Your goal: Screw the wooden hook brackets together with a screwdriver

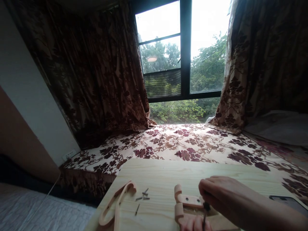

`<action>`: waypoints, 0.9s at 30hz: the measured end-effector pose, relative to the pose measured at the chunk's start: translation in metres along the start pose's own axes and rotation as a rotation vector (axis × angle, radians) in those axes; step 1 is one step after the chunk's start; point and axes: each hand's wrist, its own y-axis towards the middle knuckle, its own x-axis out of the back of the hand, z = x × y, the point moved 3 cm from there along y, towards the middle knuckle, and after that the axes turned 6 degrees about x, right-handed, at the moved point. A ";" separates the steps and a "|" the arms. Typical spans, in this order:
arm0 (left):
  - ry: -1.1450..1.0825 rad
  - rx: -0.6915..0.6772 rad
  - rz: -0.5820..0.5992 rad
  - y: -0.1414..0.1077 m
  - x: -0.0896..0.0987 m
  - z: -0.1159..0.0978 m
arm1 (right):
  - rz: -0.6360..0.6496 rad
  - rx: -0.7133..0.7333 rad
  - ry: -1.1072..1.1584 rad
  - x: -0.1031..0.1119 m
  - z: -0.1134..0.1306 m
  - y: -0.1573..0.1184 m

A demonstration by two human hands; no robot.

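My right hand (215, 189) is closed in a fist above the wooden parts at the lower right. Below the fist shows a screwdriver (206, 207), its dark collar and thin shaft pointing down; the handle is hidden in the fist. At the bottom edge, partly cut off, my left hand (193, 223) has its fingers curled over a pale wooden piece (178, 210) with a rounded end. Just beyond it lies a similar wooden piece (191, 200) with dark holes. The shaft's tip is out of sight near my left fingers.
On the pale wooden board (154, 173), several screws (145, 193) lie left of centre beside curved wooden hooks (126, 191). A phone (287, 203) rests at the right edge. Beyond are a floral-covered ledge (168, 144), curtains (108, 80) and a window (185, 48).
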 end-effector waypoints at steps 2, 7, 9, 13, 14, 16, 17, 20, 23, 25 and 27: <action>0.004 0.035 -0.012 -0.001 0.011 0.011 | 0.008 -0.021 -0.014 -0.001 0.001 0.002; 0.045 0.202 -0.079 0.004 0.019 0.018 | -0.003 -0.009 -0.022 -0.002 0.003 0.003; 0.058 0.151 -0.028 0.006 0.004 0.000 | -0.004 0.003 -0.004 -0.005 0.003 0.002; 0.039 -0.022 0.066 -0.001 -0.032 -0.044 | -0.009 -0.037 0.033 -0.009 0.004 0.001; 0.034 -0.036 0.072 -0.003 -0.037 -0.049 | -0.002 -0.058 0.030 -0.009 0.005 0.001; 0.024 -0.047 0.074 -0.005 -0.039 -0.050 | 0.021 -0.103 0.003 -0.007 0.007 0.002; 0.019 -0.049 0.070 -0.005 -0.036 -0.047 | 0.023 -0.114 -0.010 -0.006 0.008 0.003; 0.006 -0.031 0.044 0.001 -0.017 -0.027 | -0.022 -0.073 -0.036 -0.001 0.010 0.003; -0.001 0.015 0.009 0.002 0.003 0.000 | -0.050 0.034 -0.036 0.002 0.012 0.000; -0.011 0.059 -0.019 -0.001 0.010 0.019 | -0.017 0.054 -0.051 0.001 0.013 -0.001; -0.059 0.125 -0.046 -0.002 0.012 0.036 | 0.020 0.018 -0.080 -0.001 0.013 -0.001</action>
